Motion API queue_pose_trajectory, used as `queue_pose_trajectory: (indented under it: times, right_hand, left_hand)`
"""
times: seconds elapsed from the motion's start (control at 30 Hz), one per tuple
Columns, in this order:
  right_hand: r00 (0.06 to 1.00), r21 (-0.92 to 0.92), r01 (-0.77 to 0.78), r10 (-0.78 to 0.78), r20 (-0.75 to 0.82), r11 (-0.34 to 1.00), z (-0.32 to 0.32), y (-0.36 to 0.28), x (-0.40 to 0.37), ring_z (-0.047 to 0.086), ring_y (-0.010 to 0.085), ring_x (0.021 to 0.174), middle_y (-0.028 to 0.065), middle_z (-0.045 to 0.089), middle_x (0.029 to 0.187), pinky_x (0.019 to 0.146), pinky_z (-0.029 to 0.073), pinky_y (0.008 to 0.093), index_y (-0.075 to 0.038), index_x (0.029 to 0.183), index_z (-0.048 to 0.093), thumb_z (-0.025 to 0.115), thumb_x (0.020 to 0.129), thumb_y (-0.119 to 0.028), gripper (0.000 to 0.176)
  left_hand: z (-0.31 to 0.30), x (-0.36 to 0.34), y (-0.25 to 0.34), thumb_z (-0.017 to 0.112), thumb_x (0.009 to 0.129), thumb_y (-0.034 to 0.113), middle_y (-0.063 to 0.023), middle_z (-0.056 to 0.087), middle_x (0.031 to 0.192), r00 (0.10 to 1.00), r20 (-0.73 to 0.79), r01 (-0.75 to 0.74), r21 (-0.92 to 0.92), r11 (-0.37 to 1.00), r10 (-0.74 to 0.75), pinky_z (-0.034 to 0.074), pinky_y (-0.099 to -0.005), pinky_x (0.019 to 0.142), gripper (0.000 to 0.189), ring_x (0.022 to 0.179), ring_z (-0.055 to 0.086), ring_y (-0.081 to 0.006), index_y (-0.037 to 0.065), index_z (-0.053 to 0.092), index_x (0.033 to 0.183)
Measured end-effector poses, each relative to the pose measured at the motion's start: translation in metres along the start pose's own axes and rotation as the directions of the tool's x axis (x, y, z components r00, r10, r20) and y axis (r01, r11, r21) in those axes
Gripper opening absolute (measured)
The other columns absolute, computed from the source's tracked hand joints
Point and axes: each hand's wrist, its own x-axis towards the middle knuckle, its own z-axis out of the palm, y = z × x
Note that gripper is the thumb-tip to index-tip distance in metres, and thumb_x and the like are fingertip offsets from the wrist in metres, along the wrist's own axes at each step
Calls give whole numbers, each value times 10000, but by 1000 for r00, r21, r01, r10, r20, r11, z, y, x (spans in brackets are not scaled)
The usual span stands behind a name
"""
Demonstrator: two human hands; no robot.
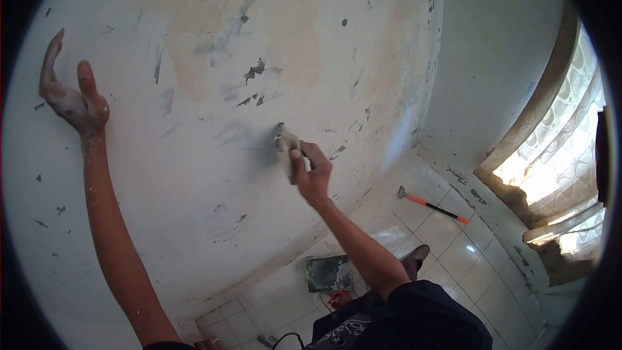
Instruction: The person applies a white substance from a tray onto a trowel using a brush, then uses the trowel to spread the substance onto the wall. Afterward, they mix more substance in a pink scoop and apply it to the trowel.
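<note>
A patchy white wall (214, 220) with chipped grey spots and beige areas takes up most of the view. My right hand (315, 172) is closed on a flat putty scraper (286, 149), which is smeared whitish with dark edges. The scraper is held close against the wall, beside a grey smudge and below some dark chips. Off at the upper left, my left hand (76, 100) is raised by the wall, with its thumb and fingers apart and nothing in it. White dust or putty coats its palm.
On the tiled floor (447, 246) lies a long-handled scraper (433, 207) in orange and black. A dark rectangular tray (327, 273) with whitish smears stands near my feet. At right, a lace curtain (551, 162) hangs over a bright window beside the corner.
</note>
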Motion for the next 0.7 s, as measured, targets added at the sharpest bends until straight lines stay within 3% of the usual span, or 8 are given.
queue_pose_trajectory:
  times: [0.03,0.07,0.1,0.17,0.23,0.3,0.6,0.7]
  right_hand:
    - [936,154,-352,342,87,923,-18,-4,4,676,266,978,208,663,1166,858,541,375,66,1148,693,605,957,-32,232]
    - [752,254,-659,622,218,708,-36,-6,9,674,278,1025,211,660,1207,920,533,401,72,1182,672,537,992,-53,264]
    - [746,239,-666,629,219,707,-49,-4,13,674,278,1025,211,660,1207,920,533,401,72,1182,672,537,992,-53,264]
    - [652,784,-610,635,415,114,-72,3,15,655,310,1109,209,637,1260,1009,516,440,84,1270,586,397,1027,-91,354]
    - [623,775,-626,654,429,87,-88,-24,23,640,318,1132,211,627,1263,1032,504,463,92,1287,557,361,1035,-123,384]
    - [592,773,-634,657,468,21,-99,-45,28,611,342,1172,212,596,1298,1059,483,512,87,1336,503,329,1036,-137,413]
    - [618,756,-652,621,482,62,-104,-74,26,598,333,1191,206,590,1314,1088,462,489,86,1337,504,341,1031,-130,408]
    - [611,771,-637,603,513,-12,-105,-70,20,604,332,1187,200,595,1305,1077,472,486,67,1337,510,353,1025,-128,400]
  left_hand:
    - [-2,1,-2,574,1004,260,-230,616,1296,999,23,-25,48,999,24,461,-455,1066,478,1230,595,-327,-66,439,1327]
    - [-3,0,-3,586,1000,271,-232,625,1289,998,44,-43,95,995,39,465,-454,1056,495,1223,602,-331,-67,437,1330]
    - [-5,0,-3,613,990,296,-223,639,1277,997,67,-43,156,987,33,474,-457,1035,496,1191,621,-352,-37,453,1322]
    - [-2,-4,-6,621,987,304,-206,646,1273,998,51,-30,108,994,24,480,-452,1026,485,1173,632,-349,-11,461,1319]
    - [-1,-5,-7,629,984,312,-189,653,1269,999,19,-32,69,997,31,485,-447,1017,474,1156,643,-346,14,469,1317]
    - [1,-5,-1,627,988,316,-146,664,1272,998,-41,-48,184,982,56,496,-410,996,439,1134,658,-316,66,481,1318]
    - [3,-5,1,646,978,307,-61,661,1301,996,-76,-23,181,983,38,470,-376,1012,404,1193,625,-251,119,520,1312]
    - [0,-3,11,638,992,293,-103,661,1297,997,-61,-26,251,968,43,506,-377,964,396,1159,647,-278,87,523,1310]
